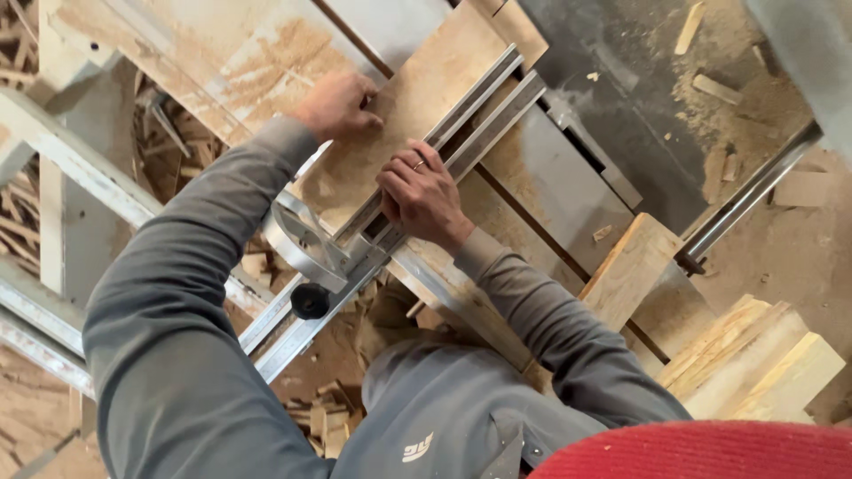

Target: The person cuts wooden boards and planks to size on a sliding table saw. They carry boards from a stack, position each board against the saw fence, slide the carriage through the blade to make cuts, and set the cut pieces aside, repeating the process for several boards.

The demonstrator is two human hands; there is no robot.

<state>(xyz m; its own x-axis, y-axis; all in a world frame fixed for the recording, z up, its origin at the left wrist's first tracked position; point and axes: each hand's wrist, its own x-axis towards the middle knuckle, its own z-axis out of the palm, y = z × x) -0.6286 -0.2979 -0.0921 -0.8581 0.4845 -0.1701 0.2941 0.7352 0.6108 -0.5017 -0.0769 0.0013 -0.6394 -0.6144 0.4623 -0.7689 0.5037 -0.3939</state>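
- Board [417, 106]: a flat wooden piece lying on the saw table [568, 177], running from centre toward 1 o'clock, pressed against the metal fence [470, 115].
- Left hand [337, 105]: at 11 o'clock of centre, fingers curled down, pressing the board's top face, not gripping around it.
- Right hand [422, 195]: at centre, palm down with fingers curled over the fence rail, touching the board's edge.
- Handling, as I judge: stiff, light, dusty and so a bit slippery; best held flat from above, pushed against the fence.
- Offcuts [754, 355] lie at 4 o'clock.
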